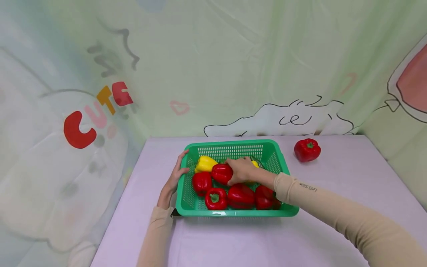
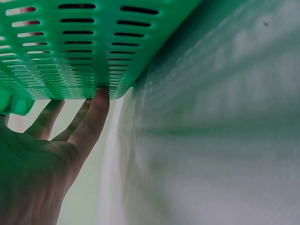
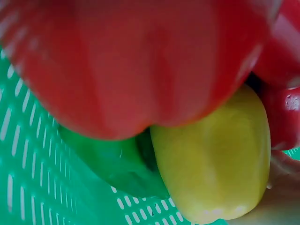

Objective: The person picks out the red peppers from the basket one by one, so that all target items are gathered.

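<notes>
A green plastic basket (image 1: 233,213) with slotted walls stands on the table, holding several red bell peppers, a yellow bell pepper (image 1: 205,164) and some green ones. My left hand (image 1: 174,178) is at the basket's left side; in the left wrist view its straight fingers (image 2: 89,124) touch the outer wall. Reaching inside, my right hand (image 1: 241,170) grips a red bell pepper (image 1: 221,174) from the right, fingers behind it and thumb in front. Up close in the right wrist view are a large red pepper (image 3: 140,61), a yellow pepper (image 3: 213,159) and a green pepper (image 3: 110,161); the hand is partly hidden there.
Outside the basket, a single red bell pepper (image 1: 307,150) lies at the back right of the table. The table has a pale lilac cover (image 1: 233,244). Behind it hangs a printed curtain (image 1: 217,66), reaching around both sides.
</notes>
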Demonstrator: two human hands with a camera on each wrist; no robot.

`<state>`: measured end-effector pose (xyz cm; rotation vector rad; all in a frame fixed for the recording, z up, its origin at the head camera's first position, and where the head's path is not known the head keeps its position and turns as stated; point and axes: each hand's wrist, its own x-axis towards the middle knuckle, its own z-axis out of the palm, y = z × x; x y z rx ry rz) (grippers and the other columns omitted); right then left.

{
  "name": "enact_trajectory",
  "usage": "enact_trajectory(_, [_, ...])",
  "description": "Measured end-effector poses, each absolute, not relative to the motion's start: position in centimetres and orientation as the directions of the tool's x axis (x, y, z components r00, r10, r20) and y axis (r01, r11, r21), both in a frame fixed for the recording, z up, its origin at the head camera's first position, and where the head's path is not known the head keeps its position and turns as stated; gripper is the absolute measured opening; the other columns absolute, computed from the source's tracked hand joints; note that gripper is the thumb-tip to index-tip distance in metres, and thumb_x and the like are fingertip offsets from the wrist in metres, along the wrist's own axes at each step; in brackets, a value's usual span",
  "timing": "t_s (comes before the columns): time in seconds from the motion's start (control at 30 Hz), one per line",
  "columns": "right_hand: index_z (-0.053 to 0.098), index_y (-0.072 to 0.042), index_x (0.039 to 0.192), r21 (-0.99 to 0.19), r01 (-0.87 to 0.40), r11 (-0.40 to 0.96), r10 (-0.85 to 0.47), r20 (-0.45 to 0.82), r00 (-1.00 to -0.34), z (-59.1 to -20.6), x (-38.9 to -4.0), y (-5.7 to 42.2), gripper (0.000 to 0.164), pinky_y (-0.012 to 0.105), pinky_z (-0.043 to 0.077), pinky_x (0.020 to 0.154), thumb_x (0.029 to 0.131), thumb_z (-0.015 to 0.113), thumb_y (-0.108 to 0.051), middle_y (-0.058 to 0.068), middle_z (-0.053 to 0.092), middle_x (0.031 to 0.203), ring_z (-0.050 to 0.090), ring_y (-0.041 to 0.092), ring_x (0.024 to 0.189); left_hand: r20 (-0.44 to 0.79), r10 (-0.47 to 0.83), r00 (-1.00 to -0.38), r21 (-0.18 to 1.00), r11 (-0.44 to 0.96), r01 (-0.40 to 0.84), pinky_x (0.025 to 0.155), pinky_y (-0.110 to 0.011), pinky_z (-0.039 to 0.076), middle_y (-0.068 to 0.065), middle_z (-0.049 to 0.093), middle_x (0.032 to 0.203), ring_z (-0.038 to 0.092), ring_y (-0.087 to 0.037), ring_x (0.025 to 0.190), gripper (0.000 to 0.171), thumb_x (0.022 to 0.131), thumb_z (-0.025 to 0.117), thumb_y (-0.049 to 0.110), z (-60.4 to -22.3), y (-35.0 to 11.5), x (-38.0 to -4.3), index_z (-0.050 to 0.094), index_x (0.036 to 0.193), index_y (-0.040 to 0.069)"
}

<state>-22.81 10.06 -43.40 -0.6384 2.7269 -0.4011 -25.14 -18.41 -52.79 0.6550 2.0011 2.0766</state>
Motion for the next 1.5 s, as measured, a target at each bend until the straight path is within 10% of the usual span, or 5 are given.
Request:
enact_trajectory(0.33, [0.055, 0.002, 0.124, -0.321, -0.373, 0.87, -0.444, -0.183, -0.877, -43.5, -22.5, 10.1, 0.074, 0.052, 0.04, 0.09, 0.072, 0.082, -0.043, 0.013, 0.059, 0.106, 0.052, 0.033, 0.099, 0.191, 0.41, -0.892, 0.981, -0.043, 0.19, 0.104, -0.05, 0.036, -0.016, 0.018, 0.161, 0.03, -0.04, 0.138, 0.07, 0.094, 0.04, 0.009, -52.9, -18.2, -25.0, 0.013, 0.158, 0.018])
enact_trajectory(0.73, [0.04, -0.002, 0.134, -0.675, -0.271, 0.686, -0.433, -0.08, -0.898, -42.3, -22.3, 10.2, 0.08, 0.035, 0.055, 0.076, 0.074, 0.085, -0.028, 0.012, 0.06, 0.112, 0.058, 0.025, 0.096, 0.182, 0.413, -0.892, 0.983, -0.059, 0.173, 0.106, -0.048, 0.034, -0.017, 0.018, 0.16, 0.029, -0.041, 0.138, 0.069, 0.095, 0.04, 0.006, -53.0, -18.3, -24.8, 0.013, 0.158, 0.017])
enact_trajectory(1.5, [0.04, -0.003, 0.145, -0.699, -0.171, 0.694, -0.132, 0.109, -0.985, -37.4, -21.6, 19.9, 0.077, 0.05, 0.054, 0.083, 0.083, 0.076, -0.033, 0.022, 0.053, 0.134, 0.053, 0.039, 0.113, 0.16, 0.396, -0.904, 0.987, -0.05, 0.153, 0.106, -0.054, 0.03, -0.015, 0.017, 0.16, 0.028, -0.039, 0.137, 0.07, 0.094, 0.041, 0.008, -52.7, -18.0, -24.5, 0.012, 0.157, 0.018])
